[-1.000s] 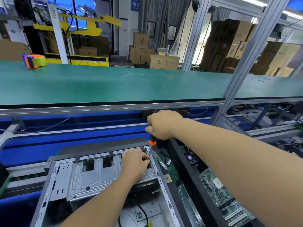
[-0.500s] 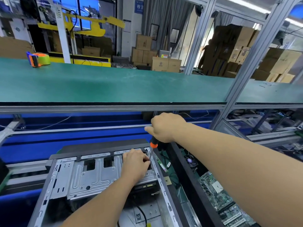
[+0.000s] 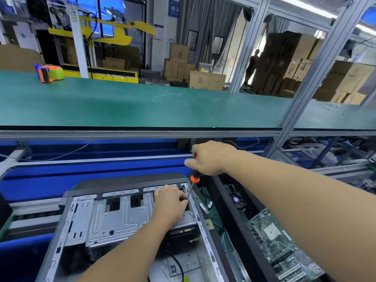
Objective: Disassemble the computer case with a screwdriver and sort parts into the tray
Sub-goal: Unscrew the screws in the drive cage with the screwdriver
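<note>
The handle of a screwdriver [image 3: 194, 177], black with orange bands, is gripped by the curled fingers of the right hand [image 3: 207, 158]; the handle is enclosed in the fist, and only its lower end and the thin steel shaft are seen below those fingers. The shaft is tilted down and slightly leftward, and its tip is met by the fingertips of the left hand [image 3: 169, 202]. That hand is laid palm-down on the metal drive cage [image 3: 114, 218] inside the open computer case [image 3: 67, 212], and its fingertips are bent against the shaft near the tip, at the case's far right corner. Whether a screw is pinched there cannot be told, since the spot is covered by the fingers.

The case is laid on its side directly beneath both hands, its dark front panel lying just beyond the left fingertips. Just right of the right-hand fingers and lower, a black tray [image 3: 230, 212] is seen beside the case, and circuit boards [image 3: 278, 243] and a small fan [image 3: 237, 200] are held in it. Beyond and above the right fingers a green counter [image 3: 142, 104] is spread across the view, and far to their left on it an orange and green tape dispenser [image 3: 49, 73] is set.
</note>
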